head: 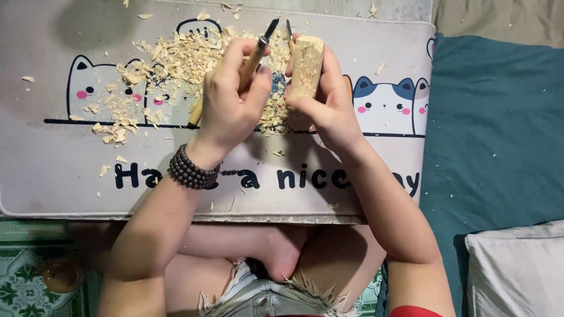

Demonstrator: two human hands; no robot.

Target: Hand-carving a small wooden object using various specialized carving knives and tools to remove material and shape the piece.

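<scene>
**Knife and block meet over a drift of shavings**

A person seated cross-legged works above a low table (37, 197) covered by a pale mat with cartoon cats (384, 106); the right hand (324, 100) is clenched around a small wood block (307, 65), which stands nearly upright, its long axis running away from the body, its top end clear of the fingers; the left hand (234, 97), a dark bead bracelet (191, 169) at its wrist, grasps a carving knife (254, 57) by its wooden handle, the handle slanting up and to the right so that the dark blade tip sits just beside the block's upper left corner; a second thin dark point shows between tip and block, and whether it touches the wood cannot be told; the two hands are almost touching, thumbs facing; a loose heap of wood shavings (172, 67) lies on the mat behind and to the left of the left hand; a teal cushion (501, 135) and a grey pillow (528, 279) lie well off to the right of the right hand; no bowl, box or tray is in view.
</scene>
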